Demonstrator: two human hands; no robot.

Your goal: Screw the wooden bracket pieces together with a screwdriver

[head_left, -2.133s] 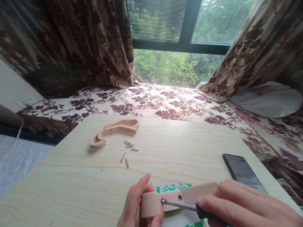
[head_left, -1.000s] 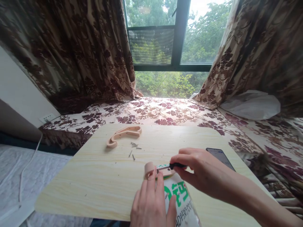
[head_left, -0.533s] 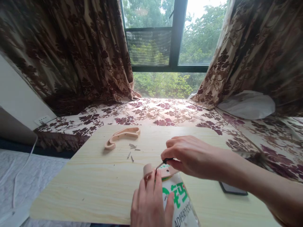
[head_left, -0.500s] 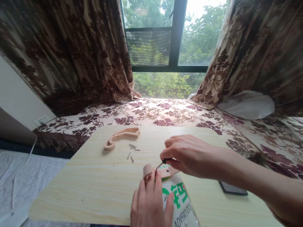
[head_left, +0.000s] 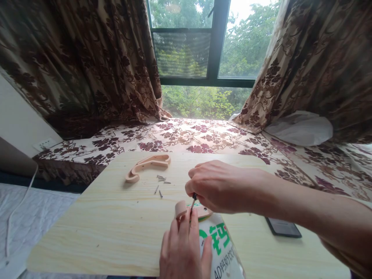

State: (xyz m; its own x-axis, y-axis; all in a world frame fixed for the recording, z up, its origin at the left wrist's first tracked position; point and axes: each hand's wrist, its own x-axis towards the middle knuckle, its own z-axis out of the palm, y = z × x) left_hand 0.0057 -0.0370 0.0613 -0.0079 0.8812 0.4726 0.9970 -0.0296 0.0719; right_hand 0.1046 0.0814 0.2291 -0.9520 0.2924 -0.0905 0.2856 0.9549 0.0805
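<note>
My right hand (head_left: 216,186) is closed round the dark handle of a screwdriver (head_left: 193,204), its thin shaft pointing down, close to upright. The tip meets a pale curved wooden piece (head_left: 180,209) near my left fingertips; the exact contact is hidden. With fingers pressed together, my left hand (head_left: 185,248) holds that piece against a white package (head_left: 216,252) printed with green and black characters. A dark hole shows in the wood right of the shaft. Farther back on the table lies a second curved wooden piece (head_left: 148,164), with several loose screws (head_left: 161,193) in front of it.
The light wood-grain table (head_left: 95,228) has rounded corners. A dark flat device (head_left: 283,227) lies under my right forearm. Behind the table runs a flower-patterned covered ledge (head_left: 186,135), with a white plastic bag (head_left: 302,128) at the right. A white cable (head_left: 17,211) hangs at far left.
My right hand has shifted left and the screwdriver has swung from a slant to nearly upright. My left hand keeps its place on the wooden piece. The view has moved slightly.
</note>
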